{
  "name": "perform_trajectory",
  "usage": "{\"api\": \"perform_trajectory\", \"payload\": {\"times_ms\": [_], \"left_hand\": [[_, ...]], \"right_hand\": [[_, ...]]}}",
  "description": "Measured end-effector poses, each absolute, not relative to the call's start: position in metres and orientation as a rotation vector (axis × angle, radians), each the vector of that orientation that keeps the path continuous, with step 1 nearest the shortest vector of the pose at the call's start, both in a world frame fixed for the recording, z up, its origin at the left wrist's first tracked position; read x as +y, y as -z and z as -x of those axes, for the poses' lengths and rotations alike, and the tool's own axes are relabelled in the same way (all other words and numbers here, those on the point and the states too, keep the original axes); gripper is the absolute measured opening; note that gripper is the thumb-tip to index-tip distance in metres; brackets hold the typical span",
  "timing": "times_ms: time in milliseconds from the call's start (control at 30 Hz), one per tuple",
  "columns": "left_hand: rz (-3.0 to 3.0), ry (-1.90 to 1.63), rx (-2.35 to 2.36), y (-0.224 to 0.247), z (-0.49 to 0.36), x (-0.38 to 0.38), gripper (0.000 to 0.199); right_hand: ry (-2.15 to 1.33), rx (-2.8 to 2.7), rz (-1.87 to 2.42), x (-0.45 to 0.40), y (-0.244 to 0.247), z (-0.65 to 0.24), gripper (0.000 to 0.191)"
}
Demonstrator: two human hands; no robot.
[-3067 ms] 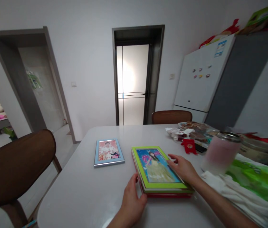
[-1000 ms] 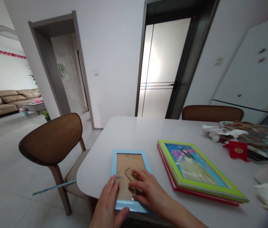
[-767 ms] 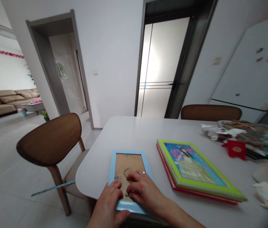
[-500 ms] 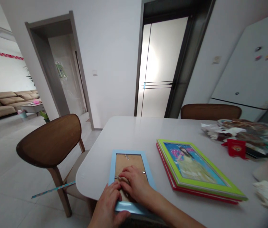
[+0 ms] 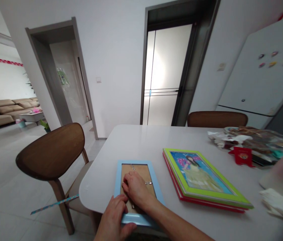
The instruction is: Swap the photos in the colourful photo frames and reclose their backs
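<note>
A light blue picture frame (image 5: 159, 191) lies face down on the table, its brown backing board (image 5: 141, 167) showing. My left hand (image 5: 113, 216) grips the frame's near left corner, thumb on the near rail and fingers on the left side. Reaching over the board, my right hand (image 5: 136, 188) has its fingers bent and closed at a metal clip by the left edge, which the fingertips mostly cover. Other small metal clips (image 5: 148, 183) show at the right edge, and also at the far and near edges.
A lime green framed picture (image 5: 234, 202) lies on a red frame (image 5: 171, 180) to the right. Farther right are a red packet (image 5: 243, 156), plastic bags (image 5: 267, 137) and white tissue (image 5: 279, 204). Wooden chairs stand at the left (image 5: 53, 150) and far side (image 5: 216, 119).
My right hand has shifted slightly forward and left, its fingers now bunched at the left clip; the right clip appears turned inward. My left hand keeps its grip. The view has turned slightly.
</note>
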State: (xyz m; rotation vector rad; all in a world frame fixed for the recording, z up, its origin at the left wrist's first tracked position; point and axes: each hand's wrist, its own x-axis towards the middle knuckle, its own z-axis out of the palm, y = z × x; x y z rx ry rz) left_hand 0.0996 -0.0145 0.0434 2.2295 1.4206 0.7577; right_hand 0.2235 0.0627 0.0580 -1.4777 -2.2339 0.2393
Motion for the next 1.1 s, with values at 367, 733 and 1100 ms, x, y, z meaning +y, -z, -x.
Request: {"api": "perform_trajectory", "payload": {"times_ms": [367,733,1100], "left_hand": [[-2.266,-0.672,1.38,-0.04,-0.096,-0.012,0.021],[-2.309,-0.651,1.362,-0.039,-0.096,-0.009,0.025],[-2.216,-0.694,1.342,-0.04,-0.099,-0.007,0.027]], "right_hand": [[-0.21,-2.28,1.556,0.065,-0.064,-0.305,0.025],[-0.124,-2.25,1.626,0.091,-0.056,-0.275,0.024],[-0.099,-2.185,1.709,0.102,-0.055,-0.254,0.029]]}}
